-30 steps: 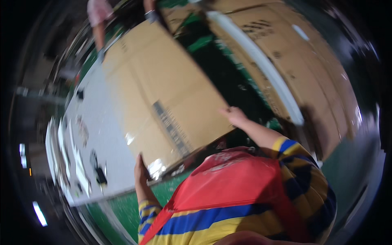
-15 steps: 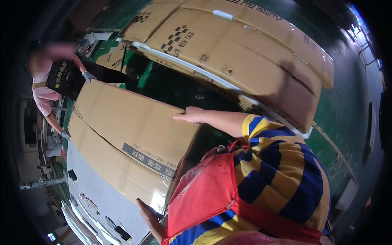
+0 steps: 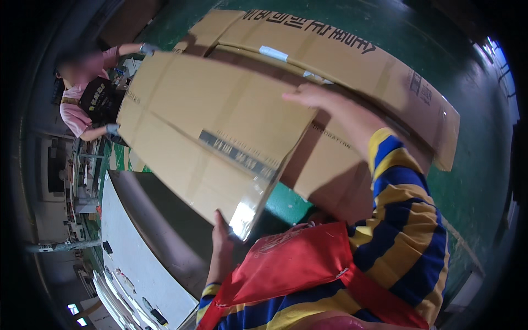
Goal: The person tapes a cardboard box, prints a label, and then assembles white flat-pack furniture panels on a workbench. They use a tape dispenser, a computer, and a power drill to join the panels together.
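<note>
A long, flat cardboard box (image 3: pixel 198 104) with a dark printed band and shiny tape at its near end is held up off the surfaces below. My right hand (image 3: pixel 303 97) grips its far right edge near the corner, fingers lying over the top. At the near left corner, my left hand (image 3: pixel 221 242) holds the edge with the thumb up; its other fingers are hidden under the box. A co-worker in grey gloves holds the box's other end, one glove (image 3: pixel 147 49) at the far corner and another glove (image 3: pixel 113 130) at the near one.
More flat cardboard boxes (image 3: pixel 330 49) lie in a stack beyond the held box, partly under it. To the left stands a grey-topped table (image 3: pixel 129 220) with small tools along its side. White strips (image 3: pixel 110 297) lean by it. The floor (image 3: pixel 473 181) is green.
The held box has been raised and carried away from the table, rightward over the stack. Both my hands and the co-worker's hands have moved with it, uncovering part of the table.
</note>
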Tool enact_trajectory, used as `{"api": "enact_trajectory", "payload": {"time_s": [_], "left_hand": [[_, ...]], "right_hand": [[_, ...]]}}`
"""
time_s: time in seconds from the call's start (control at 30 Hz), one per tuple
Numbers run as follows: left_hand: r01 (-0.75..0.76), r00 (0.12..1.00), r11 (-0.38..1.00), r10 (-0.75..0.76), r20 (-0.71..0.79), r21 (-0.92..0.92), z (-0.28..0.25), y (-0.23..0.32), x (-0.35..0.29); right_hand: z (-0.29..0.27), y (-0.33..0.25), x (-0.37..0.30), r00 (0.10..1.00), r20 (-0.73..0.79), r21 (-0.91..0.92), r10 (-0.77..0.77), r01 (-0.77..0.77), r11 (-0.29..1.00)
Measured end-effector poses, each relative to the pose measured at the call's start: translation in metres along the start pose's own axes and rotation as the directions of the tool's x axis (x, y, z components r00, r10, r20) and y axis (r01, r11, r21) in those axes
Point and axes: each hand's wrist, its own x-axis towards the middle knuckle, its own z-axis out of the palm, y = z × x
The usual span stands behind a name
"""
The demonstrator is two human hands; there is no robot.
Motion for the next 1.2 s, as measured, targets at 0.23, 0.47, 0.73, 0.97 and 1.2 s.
{"api": "enact_trajectory", "payload": {"time_s": [0.23, 0.47, 0.73, 0.97, 1.2], "left_hand": [[0.096, 0.948, 0.914, -0.204, 0.244, 0.393, 0.008, -0.013, -0.017], [-0.671, 0.653, 0.411, -0.066, 0.754, 0.617, 0.084, 0.004, 0.01], [-0.385, 0.864, 0.854, 0.201, 0.461, 0.35, 0.127, 0.104, 0.232], [-0.21, 0.758, 0.863, -0.153, 0.634, 0.459, 0.207, 0.116, 0.217], [-0.115, 0.832, 0.848, -0.203, 0.516, 0.517, 0.253, 0.11, 0.242]], "right_hand": [[-0.079, -0.05, -0.123, 0.972, -0.225, -0.095, -0.062, 0.041, 0.995], [0.026, 0.209, -0.234, 0.72, -0.686, -0.462, 0.109, -0.546, 0.699], [0.284, 0.026, -0.293, 0.232, -0.857, 0.466, 0.461, -0.033, 0.884], [0.257, 0.034, -0.293, 0.174, -0.545, 0.837, 0.82, 0.173, 0.519], [0.181, 0.102, -0.245, 0.244, -0.615, 0.77, 0.75, -0.016, 0.637]]}}
